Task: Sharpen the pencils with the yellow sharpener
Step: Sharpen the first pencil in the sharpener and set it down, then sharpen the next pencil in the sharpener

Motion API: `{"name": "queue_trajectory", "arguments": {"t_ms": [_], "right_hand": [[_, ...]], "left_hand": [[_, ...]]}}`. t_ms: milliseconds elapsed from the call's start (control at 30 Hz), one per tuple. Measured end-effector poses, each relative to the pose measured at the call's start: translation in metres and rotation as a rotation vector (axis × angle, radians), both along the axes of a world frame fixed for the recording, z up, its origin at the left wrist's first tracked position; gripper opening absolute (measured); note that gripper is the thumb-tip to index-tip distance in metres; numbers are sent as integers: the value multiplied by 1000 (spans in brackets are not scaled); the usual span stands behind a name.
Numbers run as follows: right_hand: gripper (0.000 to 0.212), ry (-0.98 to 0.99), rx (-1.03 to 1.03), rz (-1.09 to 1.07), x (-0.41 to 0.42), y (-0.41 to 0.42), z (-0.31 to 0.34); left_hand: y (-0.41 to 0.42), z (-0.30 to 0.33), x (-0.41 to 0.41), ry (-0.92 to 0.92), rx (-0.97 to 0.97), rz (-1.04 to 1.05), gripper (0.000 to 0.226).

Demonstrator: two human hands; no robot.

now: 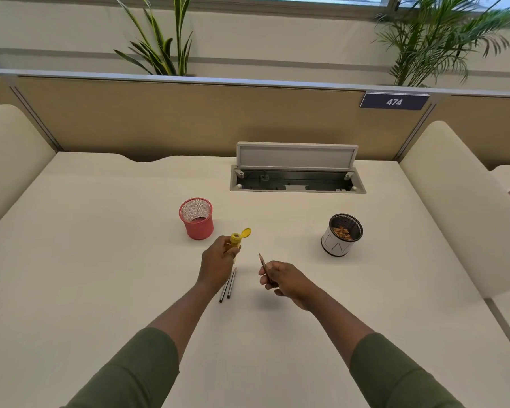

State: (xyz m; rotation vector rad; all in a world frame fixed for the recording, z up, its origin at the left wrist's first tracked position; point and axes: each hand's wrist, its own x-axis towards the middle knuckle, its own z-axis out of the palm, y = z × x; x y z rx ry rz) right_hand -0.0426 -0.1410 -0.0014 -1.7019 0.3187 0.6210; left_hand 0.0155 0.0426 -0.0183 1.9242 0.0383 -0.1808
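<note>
Both hands (218,260) (286,279) raised; fingers curled

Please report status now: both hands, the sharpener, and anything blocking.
Left hand grips yellow sharpener, lid open. Right hand pinches one pencil. Two pencils on table. Nothing blocking.

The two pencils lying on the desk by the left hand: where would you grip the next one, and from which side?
Pinch the near pencil at its lower half, coming from above on the right, with the fingers. The pencils lie flat, side by side, and the left hand with the yellow sharpener covers their far ends.
</note>
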Motion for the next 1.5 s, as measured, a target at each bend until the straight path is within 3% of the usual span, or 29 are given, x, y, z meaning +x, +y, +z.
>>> {"name": "queue_trajectory", "arguments": {"t_ms": [233, 467, 567, 867, 1033, 1133, 1267, 1333, 1500], "right_hand": [[12, -98, -101, -30, -4, -1, -8], [15, -213, -852, 87, 5, -1, -30], [18, -234, -984, 159, 8, 1, -33], [14, -153, -940, 99, 9, 9, -47], [22, -321, -1167, 237, 11, 27, -45], [26, -356, -1056, 237, 16, 56, -43], [18, -258, -877, 156, 25, 92, -43], [13, -191, -850, 141, 27, 100, -43], [23, -96, -855, 99, 25, 98, -44]], "left_hand": [[4, -1, -2, 64, -44, -26, 18], [23, -1, -10, -17, 81, -49, 21], [34, -2, -12, -10, 86, -38, 21], [60, -16, -15, 110, -33, 9, 21], [69, -28, -11, 184, -63, 16, 22], [71, -29, -8, 204, -85, 27, 21], [72, -29, -5, 252, -121, 25, 20], [73, -29, -4, 262, -122, 6, 20], [73, -28, -4, 273, -132, -5, 20]]}}
